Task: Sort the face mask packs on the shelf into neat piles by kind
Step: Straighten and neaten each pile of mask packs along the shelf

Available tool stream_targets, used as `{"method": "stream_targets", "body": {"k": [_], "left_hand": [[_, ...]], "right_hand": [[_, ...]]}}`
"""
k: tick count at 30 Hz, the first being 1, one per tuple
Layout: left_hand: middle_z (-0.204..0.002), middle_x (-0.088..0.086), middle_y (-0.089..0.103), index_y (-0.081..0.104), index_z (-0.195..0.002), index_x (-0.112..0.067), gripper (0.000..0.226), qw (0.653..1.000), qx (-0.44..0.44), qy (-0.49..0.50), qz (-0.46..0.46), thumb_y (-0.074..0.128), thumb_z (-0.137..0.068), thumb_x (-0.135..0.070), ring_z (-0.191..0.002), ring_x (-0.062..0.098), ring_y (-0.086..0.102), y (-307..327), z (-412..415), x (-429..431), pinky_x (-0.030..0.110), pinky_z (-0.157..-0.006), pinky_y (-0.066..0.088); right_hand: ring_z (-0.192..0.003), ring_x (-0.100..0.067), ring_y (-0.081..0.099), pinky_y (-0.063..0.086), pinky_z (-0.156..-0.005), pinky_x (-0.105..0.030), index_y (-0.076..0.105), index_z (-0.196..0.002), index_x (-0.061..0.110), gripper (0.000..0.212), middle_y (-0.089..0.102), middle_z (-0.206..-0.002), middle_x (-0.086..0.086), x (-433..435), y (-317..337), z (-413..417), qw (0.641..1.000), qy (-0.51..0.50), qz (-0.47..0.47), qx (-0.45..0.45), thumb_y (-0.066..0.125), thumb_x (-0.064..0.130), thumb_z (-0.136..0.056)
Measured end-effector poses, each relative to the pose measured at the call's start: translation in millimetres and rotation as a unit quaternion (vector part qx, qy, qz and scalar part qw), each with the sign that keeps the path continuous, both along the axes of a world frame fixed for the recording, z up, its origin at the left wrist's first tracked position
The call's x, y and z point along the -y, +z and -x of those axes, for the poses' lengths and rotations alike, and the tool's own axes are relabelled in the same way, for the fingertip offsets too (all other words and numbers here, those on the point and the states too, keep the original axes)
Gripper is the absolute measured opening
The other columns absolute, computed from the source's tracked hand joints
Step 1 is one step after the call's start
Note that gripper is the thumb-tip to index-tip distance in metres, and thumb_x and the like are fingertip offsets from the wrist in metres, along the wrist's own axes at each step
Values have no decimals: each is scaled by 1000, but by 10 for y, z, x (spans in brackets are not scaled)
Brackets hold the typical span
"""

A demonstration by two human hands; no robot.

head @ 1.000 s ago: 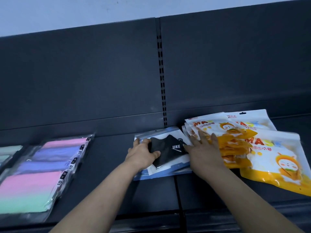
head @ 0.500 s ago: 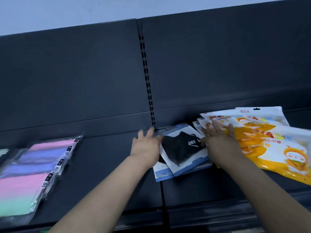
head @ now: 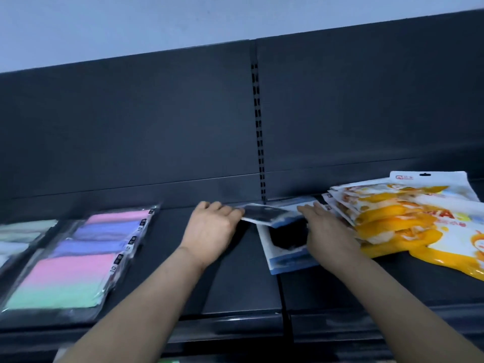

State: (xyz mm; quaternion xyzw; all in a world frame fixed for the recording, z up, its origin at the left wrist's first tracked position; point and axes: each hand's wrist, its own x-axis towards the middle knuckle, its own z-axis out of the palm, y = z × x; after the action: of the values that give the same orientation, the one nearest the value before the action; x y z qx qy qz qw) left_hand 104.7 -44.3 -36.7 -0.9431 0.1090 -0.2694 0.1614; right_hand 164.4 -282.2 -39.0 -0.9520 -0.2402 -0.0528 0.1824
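My left hand pinches the left edge of the top black-mask pack and holds it lifted and tilted over the shelf. Under it lies another black-mask pack with a blue and white border. My right hand lies on that lower pack with fingers stretched toward the back. A fanned heap of yellow and white cartoon mask packs sits to the right, touching my right hand. Clear packs of pastel pink, purple and green masks lie at the left.
The dark shelf has a back panel with a slotted upright in its middle. More pale packs show at the far left edge. A seam runs front to back under the black packs.
My left hand has taken the top black pack by its left edge and raised it off the pack beneath. My right hand slid from the yellow heap onto the lower pack.
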Motion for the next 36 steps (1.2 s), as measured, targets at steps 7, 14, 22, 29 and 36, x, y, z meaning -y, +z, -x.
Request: {"method": "stream_targets", "body": {"k": [7,14,22,29,36], "left_hand": [[-117,-1,61,61,-111,-22,32,961,-220,157,57,47,-82,-24,-114,23,51,-172,472,-251,35,-92,41],[-151,8,29,22,-148,-36,56,903,-333,178,206,37,-95,-45,-142,33,22,-380,411,-245,43,-115,26],[-143,6,35,29,-144,-37,50,903,-320,192,214,36,-95,-44,-136,31,29,-409,304,-249,45,-111,30],[-159,6,12,24,-149,-18,62,895,-248,153,337,49,-95,-32,-145,27,18,-284,400,-367,39,-116,26],[-148,9,39,30,-145,-11,57,878,-119,181,428,43,-90,-7,-133,28,39,65,607,-647,40,-105,37]], "right_hand": [[-146,-36,1,9,-118,-46,22,-149,15,78,12,-159,-13,-537,-171,145,994,18,106,-30,38,64,-90],[-144,-44,-1,11,-117,-53,0,-152,10,90,-1,-157,-25,-552,-255,130,972,-65,190,-124,43,57,-88],[-145,-38,9,21,-114,-49,-3,-152,8,76,6,-157,-22,-509,-169,277,967,-61,212,-126,36,42,-95],[-120,-28,48,47,-92,-38,16,-146,2,72,48,-132,-15,-458,-14,273,976,-71,200,-49,54,9,-86],[-131,-30,48,37,-106,-45,44,-140,8,69,50,-141,-13,-883,107,603,977,30,40,206,45,-13,-75]]}}
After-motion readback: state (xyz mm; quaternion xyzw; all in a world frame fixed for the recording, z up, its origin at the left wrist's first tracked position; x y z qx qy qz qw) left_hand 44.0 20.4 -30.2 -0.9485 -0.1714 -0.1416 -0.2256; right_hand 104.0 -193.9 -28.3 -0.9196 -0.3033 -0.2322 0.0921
